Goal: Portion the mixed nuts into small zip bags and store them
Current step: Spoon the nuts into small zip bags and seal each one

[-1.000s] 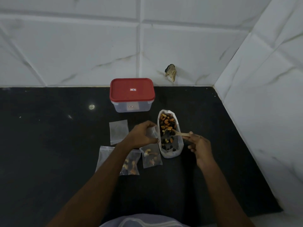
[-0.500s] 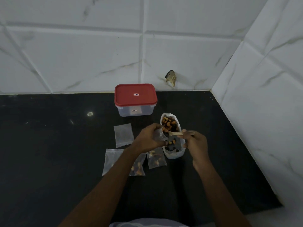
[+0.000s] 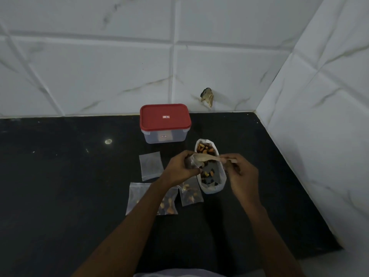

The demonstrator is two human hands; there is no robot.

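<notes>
1. Left of the nut bag [image 3: 214,188], filled zip bags [image 3: 190,194] lie on the bench [image 3: 60,176]; I'd leave them be.
2. My left hand [image 3: 179,169] pinches a small zip bag [image 3: 192,163] at the nut bag's left rim; I'd keep its mouth wide.
3. My right hand [image 3: 242,174], right of the nut bag, pinches the spoon [image 3: 208,157]; I'd tip slowly so strays drop back in.

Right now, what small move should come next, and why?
Probably tip the wooden spoon to empty it: the right hand holds its bowl at the mouth of the small bag, which the left hand grips by the nut bag.
</notes>
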